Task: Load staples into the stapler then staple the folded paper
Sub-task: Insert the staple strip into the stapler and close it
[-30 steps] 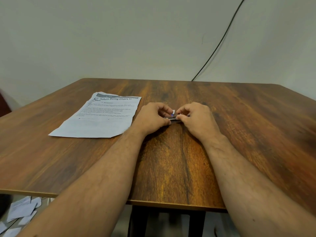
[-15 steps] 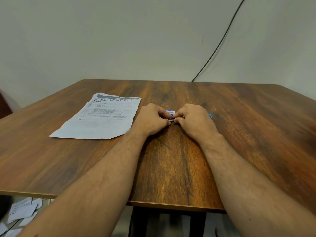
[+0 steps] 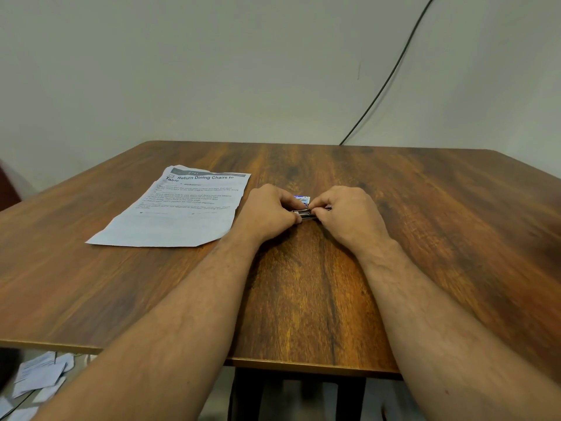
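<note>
Item, centre of the wooden table [image 3: 425,238]: a small metal stapler [image 3: 305,213], mostly hidden, held low over the tabletop between two hands, only a short silvery length of it showing in the gap between them. Left hand [image 3: 267,212]: fingers curled, thumb and forefinger pinching the near end of the stapler. Right hand [image 3: 346,215]: fingers likewise curled, closed round the other end, with a sliver of metal showing past the knuckles. Whether the magazine stands open cannot be told; the fingers cover it. Just behind the hands, touching or nearly so, a small blue and white staple box [image 3: 302,199], partly seen. Item, to the person's left, just beside the left hand: a printed paper [image 3: 182,211], lying flat with its heading legible and a slight curl at the far edge; no staple can be made out in it. Background: a black cable [image 3: 391,77] running down the pale wall behind the table; loose paper scraps [image 3: 39,372] on the floor below the near left edge. Step in hand, by my reading: the loading, with the stapling not yet begun. Next move, as a judgement: a fine two-handed seating of the strip in its channel, the body closed firmly, then one hand freed to bring paper and stapler together.
</note>
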